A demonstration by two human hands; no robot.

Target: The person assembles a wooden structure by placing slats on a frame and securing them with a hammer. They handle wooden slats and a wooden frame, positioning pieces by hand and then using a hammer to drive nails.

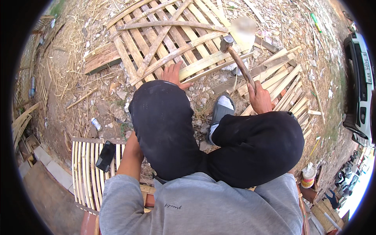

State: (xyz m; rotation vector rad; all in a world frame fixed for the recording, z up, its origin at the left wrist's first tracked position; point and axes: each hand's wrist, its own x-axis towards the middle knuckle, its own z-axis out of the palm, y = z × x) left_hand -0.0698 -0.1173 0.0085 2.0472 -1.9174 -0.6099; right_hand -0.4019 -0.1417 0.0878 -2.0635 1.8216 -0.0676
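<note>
My right hand (260,98) is closed round the wooden handle of a hammer (243,69). Its dark metal head is raised to the upper left, over the right end of a bamboo slat panel (172,33). This panel has spaced slats with curved and diagonal strips laid across them. At its near edge rests my left hand (176,75), fingers apart and thumb stretched toward the edge strip. Part of that hand is hidden behind my left knee. Whether the hammer head touches the panel cannot be told.
Loose cut bamboo strips (286,84) lie to the right. A wooden plank (103,56) sits at the panel's left. Behind my left arm are a slatted bamboo piece (87,172) and a phone (105,156). A white tub (308,174) and a parked vehicle (362,86) are at right.
</note>
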